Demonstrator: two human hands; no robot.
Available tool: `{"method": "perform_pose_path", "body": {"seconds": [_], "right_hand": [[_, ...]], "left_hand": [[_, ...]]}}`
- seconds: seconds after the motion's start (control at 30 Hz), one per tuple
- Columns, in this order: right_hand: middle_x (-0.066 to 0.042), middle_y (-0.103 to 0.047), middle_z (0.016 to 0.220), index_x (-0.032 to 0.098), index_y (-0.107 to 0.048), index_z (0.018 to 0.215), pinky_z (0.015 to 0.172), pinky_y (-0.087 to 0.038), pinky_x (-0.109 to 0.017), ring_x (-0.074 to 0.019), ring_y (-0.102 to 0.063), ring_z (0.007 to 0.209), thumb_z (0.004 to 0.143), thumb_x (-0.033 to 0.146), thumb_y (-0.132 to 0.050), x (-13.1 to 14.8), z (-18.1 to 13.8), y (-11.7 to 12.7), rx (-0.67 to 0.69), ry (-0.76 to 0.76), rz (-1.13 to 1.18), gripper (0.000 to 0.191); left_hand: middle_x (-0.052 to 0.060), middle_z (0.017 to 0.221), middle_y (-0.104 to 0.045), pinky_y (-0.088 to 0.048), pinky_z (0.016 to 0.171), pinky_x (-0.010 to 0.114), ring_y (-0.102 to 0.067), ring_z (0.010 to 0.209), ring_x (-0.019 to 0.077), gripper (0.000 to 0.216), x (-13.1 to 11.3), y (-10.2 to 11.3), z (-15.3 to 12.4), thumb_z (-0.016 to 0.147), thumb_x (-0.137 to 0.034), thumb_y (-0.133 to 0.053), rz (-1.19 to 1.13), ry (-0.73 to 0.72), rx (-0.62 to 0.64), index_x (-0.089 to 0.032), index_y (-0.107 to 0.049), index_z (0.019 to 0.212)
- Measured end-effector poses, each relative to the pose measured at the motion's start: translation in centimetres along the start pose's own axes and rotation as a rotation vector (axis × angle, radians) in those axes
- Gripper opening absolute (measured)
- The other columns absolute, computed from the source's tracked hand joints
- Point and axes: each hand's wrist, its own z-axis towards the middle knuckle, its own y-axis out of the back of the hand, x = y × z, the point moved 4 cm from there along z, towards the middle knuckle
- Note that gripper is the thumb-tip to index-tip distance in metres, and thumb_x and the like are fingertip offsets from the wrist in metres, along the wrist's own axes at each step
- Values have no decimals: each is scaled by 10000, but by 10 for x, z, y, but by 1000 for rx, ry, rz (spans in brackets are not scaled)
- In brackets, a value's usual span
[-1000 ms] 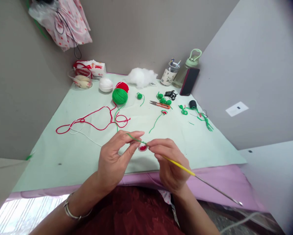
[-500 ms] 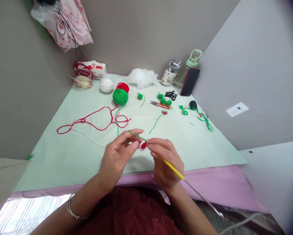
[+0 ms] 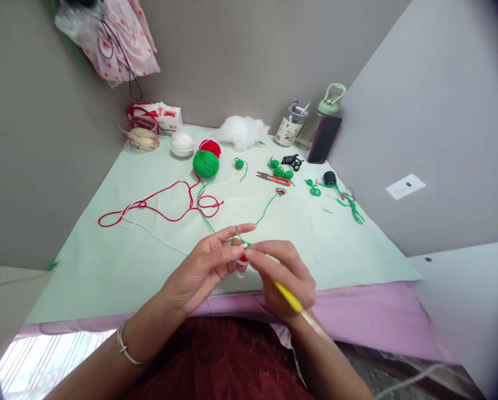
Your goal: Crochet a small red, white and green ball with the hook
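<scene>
A small red and white crochet piece [image 3: 244, 256] is pinched between the thumb and fingers of my left hand [image 3: 209, 264]. Green yarn [image 3: 207, 224] runs from the green ball [image 3: 206, 164] over my raised left index finger to the piece. My right hand [image 3: 284, 275] is closed around a crochet hook [image 3: 289, 297] with a yellow handle, and its fingertips meet the piece. The hook's tip is hidden by my fingers. Beyond my hands lies another small red and green crochet piece [image 3: 281, 191] with a green tail.
Behind are a white yarn ball [image 3: 182, 144], a red ball [image 3: 210, 148] and white stuffing [image 3: 244, 132]. Orange thread snips [image 3: 273, 178] lie near small green balls [image 3: 288, 174] and a black claw clip [image 3: 293, 161]. A bottle [image 3: 315, 125] and a phone [image 3: 325, 139] stand at back right. Red yarn [image 3: 165, 219] sprawls left.
My left hand has turned, with its thumb now covering much of the crochet piece. The left index finger has moved right, and the hook's handle has swung to a steeper slant.
</scene>
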Motion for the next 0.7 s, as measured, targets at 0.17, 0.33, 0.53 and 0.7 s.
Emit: {"method": "perform_pose_path", "body": {"seconds": [0.17, 0.33, 0.53, 0.7], "right_hand": [[-41, -761, 858, 240, -783, 1028, 692, -619, -348, -186, -716, 752, 1032, 170, -600, -14, 12, 8, -96, -440, 366, 196], [-51, -767, 881, 225, -794, 951, 627, -600, -319, -171, -704, 714, 1019, 276, -663, -20, 13, -2, -132, -553, 594, 156], [-44, -787, 959, 287, -805, 1110, 705, -631, -332, -183, -741, 835, 1016, 155, -654, -12, 6, -12, -108, -391, 332, 222], [-78, -765, 1122, 337, -763, 1296, 774, -641, -364, -213, -743, 978, 980, 90, -673, -5, -3, -14, -72, -103, 16, 411]], "left_hand": [[-3, 842, -640, -466, 747, 228, -560, 776, 118, 343, -12, 7, -2, 800, -260, -901, 217, -207, -131, -233, -844, 1137], [-4, 863, -661, -500, 832, 272, -603, 838, 146, 400, -8, 3, -4, 841, -254, -864, 290, -258, -70, -280, -816, 1237], [-22, 863, -688, -493, 862, 261, -612, 840, 128, 407, 0, -2, -1, 819, -264, -901, 168, -266, -121, -291, -817, 1216], [-3, 855, -693, -491, 824, 251, -593, 800, 117, 420, 4, -3, 4, 777, -303, -936, -26, -136, -138, -235, -832, 1178]]}}
